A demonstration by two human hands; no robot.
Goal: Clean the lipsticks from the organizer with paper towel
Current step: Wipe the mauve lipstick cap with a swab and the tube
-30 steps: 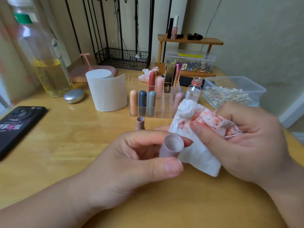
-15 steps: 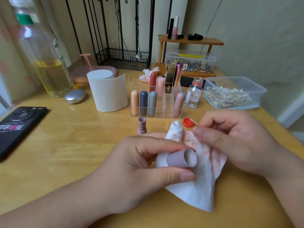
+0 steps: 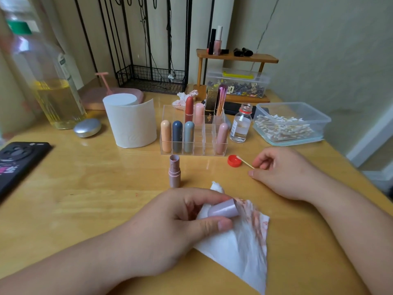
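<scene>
Our right hand (image 3: 285, 173) now off the paper towel (image 3: 238, 252) — at the cotton swab (image 3: 245, 162), grip unclear, left hand (image 3: 170, 226) clasping lipstick cap (image 3: 225, 209) and towel

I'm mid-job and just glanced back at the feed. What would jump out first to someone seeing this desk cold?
Front and centre, the left hand grips a lilac cap together with a paper towel smeared red. Just behind it the uncapped lipstick stands on the desk, in front of the clear organizer of coloured tubes. To the right, the right hand is at the end of a cotton swab resting on a red bottle cap.
</scene>
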